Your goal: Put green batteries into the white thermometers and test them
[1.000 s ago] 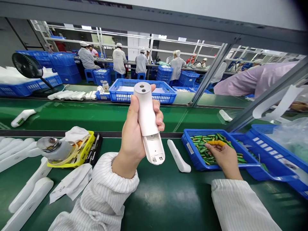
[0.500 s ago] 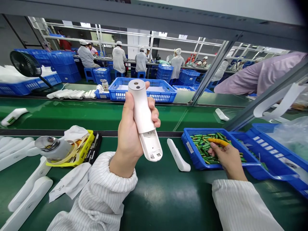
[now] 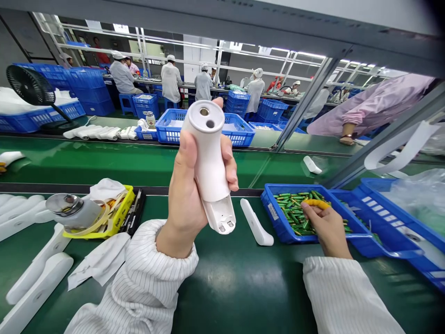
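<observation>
A person's left hand (image 3: 189, 185) is wrapped tightly around a white handheld device (image 3: 210, 157), holding it upright at the centre of view, its sensor end up and its open battery bay (cover off) pointing down. At about four o'clock from the device, well apart from it, the right hand (image 3: 325, 225) reaches into a blue bin (image 3: 278, 218) of green batteries (image 3: 295, 208), fingers curled among them; whether it has pinched one cannot be told. A loose white cover (image 3: 255, 222) lies on the green bench (image 3: 243, 287) between the two hands. At nine o'clock sits a yellow tray (image 3: 121, 215).
</observation>
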`<state>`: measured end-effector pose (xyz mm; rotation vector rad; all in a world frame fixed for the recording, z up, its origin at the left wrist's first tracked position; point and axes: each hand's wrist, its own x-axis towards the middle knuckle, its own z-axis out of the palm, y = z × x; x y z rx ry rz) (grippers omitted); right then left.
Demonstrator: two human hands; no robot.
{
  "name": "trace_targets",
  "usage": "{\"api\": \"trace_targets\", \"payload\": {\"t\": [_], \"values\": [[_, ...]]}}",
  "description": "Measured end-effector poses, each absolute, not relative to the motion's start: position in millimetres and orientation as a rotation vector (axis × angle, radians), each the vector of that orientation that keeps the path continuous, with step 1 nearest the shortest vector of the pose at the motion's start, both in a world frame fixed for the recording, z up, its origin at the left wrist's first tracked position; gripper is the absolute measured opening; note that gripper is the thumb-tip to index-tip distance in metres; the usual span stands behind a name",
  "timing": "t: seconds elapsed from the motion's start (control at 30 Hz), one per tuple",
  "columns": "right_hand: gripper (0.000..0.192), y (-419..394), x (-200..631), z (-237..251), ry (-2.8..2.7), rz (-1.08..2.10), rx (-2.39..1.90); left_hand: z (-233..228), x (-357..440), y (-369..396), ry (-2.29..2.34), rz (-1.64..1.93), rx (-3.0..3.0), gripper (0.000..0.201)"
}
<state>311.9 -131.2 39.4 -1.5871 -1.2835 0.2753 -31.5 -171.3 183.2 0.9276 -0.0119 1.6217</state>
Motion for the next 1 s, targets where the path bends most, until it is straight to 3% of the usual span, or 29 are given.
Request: {"api": "trace_targets", "payload": {"t": [0.2,0.43,0.63,0.87,1.0], "values": [[0.05,-149,263,75,-1.192,0.384,-1.257,183,-32,-163,0.049,1.545,0.781,0.038],[0.009,-225,141,142,-1.775,-0.086,-0.799,179,-28,-154,0.111,1.405,0.685,0.035],[0.01,-219,107,144,-2.043,-0.089,-0.772,179,-24,-161,0.131,1.473,0.76,0.03],[0.02,-202,101,140,-1.653,0.878,-0.81,176,-20,-157,-0.001,1.348,0.839,0.037],[0.018,-199,117,150,-1.58,0.952,-0.815,175,-11,-152,0.013,1.247,0.671,0.035]]}}
